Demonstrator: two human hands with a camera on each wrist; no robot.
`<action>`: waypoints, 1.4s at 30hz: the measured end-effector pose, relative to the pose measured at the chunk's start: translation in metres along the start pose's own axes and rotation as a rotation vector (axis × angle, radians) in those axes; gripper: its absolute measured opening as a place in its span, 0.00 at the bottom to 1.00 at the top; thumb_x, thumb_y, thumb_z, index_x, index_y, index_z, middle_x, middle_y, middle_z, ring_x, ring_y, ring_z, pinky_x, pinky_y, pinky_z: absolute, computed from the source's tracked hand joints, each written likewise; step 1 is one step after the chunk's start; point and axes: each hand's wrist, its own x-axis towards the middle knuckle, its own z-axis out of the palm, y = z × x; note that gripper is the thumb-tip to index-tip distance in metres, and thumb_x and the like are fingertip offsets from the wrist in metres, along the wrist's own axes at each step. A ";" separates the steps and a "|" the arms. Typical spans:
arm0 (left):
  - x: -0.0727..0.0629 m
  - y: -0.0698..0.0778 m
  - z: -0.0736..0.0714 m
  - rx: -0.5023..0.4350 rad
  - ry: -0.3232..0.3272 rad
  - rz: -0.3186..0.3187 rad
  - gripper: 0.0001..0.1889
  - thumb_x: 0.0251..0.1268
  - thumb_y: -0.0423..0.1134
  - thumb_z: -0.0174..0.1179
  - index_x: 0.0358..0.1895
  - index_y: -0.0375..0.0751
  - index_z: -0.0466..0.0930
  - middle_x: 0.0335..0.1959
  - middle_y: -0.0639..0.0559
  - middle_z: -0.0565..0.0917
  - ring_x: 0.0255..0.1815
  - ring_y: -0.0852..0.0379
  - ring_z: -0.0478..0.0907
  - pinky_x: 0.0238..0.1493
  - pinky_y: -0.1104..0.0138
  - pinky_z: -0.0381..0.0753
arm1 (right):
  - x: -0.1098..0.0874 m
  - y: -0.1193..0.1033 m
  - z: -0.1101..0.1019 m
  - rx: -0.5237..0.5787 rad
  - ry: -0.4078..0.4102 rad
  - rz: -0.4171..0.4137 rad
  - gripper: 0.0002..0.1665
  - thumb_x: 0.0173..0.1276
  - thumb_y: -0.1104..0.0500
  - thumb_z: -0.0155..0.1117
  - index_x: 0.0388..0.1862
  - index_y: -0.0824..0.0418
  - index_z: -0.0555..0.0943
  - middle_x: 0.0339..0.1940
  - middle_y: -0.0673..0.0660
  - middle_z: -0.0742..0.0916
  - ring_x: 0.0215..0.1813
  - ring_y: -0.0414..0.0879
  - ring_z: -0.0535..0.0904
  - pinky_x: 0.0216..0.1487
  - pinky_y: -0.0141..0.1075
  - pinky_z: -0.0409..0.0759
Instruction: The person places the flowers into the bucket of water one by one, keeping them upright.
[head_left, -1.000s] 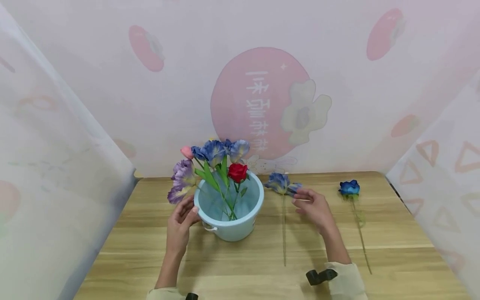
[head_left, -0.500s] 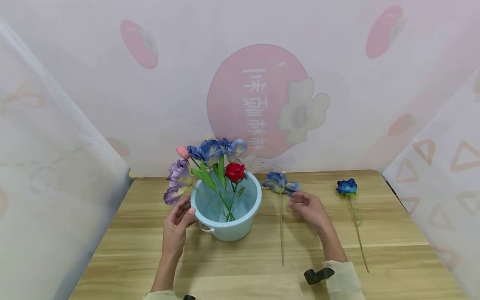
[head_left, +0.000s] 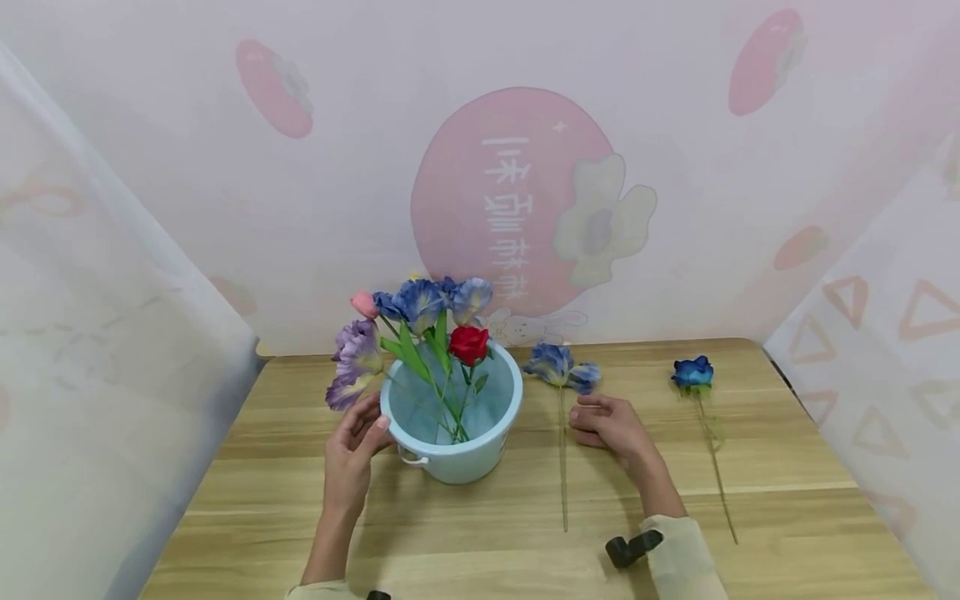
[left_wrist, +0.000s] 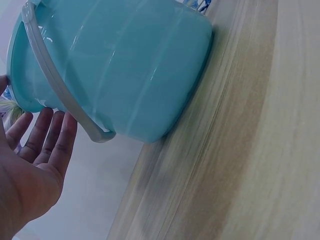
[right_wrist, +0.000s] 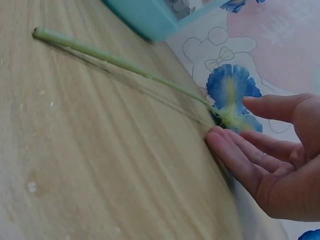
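Note:
A light blue bucket (head_left: 457,462) stands on the table, with several artificial flowers leaning in it, among them a red rose (head_left: 469,344), a pink tulip (head_left: 364,304) and a purple ruffled flower (head_left: 356,362). My left hand (head_left: 350,467) rests against the bucket's left side, thumb at the rim; in the left wrist view, its fairly straight fingers (left_wrist: 37,132) touch the outside near the rim. My right hand (head_left: 617,429), fingers bent loosely, is just right of the stem of a blue ruffled flower (head_left: 553,365). A gap shows between thumb and fingers, holding nothing.
A dark blue rose (head_left: 693,372) with a long thin stem lies farther right on the wooden table (head_left: 480,558). Behind stands a pale printed wall (head_left: 360,208). The bucket's pale handle (left_wrist: 65,92) hangs along its side.
My right hand has moved slightly left and down, away from the blue flower's petals toward its stem. My left hand stays at the bucket. The head view has shifted slightly.

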 end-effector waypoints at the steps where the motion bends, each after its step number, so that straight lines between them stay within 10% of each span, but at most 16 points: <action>1: 0.000 0.000 0.000 0.000 0.000 0.000 0.21 0.79 0.29 0.60 0.71 0.29 0.76 0.53 0.55 0.88 0.47 0.62 0.88 0.44 0.69 0.92 | 0.001 0.001 0.000 0.003 -0.005 -0.001 0.37 0.80 0.63 0.65 0.81 0.72 0.65 0.71 0.74 0.81 0.62 0.54 0.88 0.58 0.41 0.92; 13: 0.000 0.000 0.001 -0.005 0.005 0.003 0.21 0.78 0.28 0.59 0.70 0.28 0.76 0.52 0.56 0.88 0.47 0.61 0.87 0.43 0.69 0.92 | 0.006 0.007 0.007 0.034 -0.049 0.002 0.36 0.78 0.65 0.67 0.79 0.75 0.67 0.66 0.70 0.85 0.48 0.44 0.91 0.48 0.37 0.93; 34: -0.001 0.000 -0.001 0.012 -0.007 0.008 0.21 0.79 0.30 0.60 0.70 0.29 0.77 0.54 0.53 0.88 0.47 0.62 0.88 0.43 0.69 0.92 | -0.016 -0.027 0.016 -0.002 0.093 -0.138 0.31 0.76 0.66 0.68 0.75 0.71 0.73 0.66 0.69 0.83 0.53 0.43 0.88 0.51 0.38 0.93; 42: -0.001 0.002 0.001 0.008 -0.001 0.004 0.21 0.79 0.30 0.60 0.70 0.30 0.77 0.53 0.55 0.88 0.47 0.62 0.87 0.43 0.69 0.92 | -0.031 -0.045 0.019 0.038 0.109 -0.192 0.29 0.77 0.65 0.69 0.74 0.65 0.75 0.58 0.53 0.86 0.58 0.46 0.88 0.54 0.39 0.93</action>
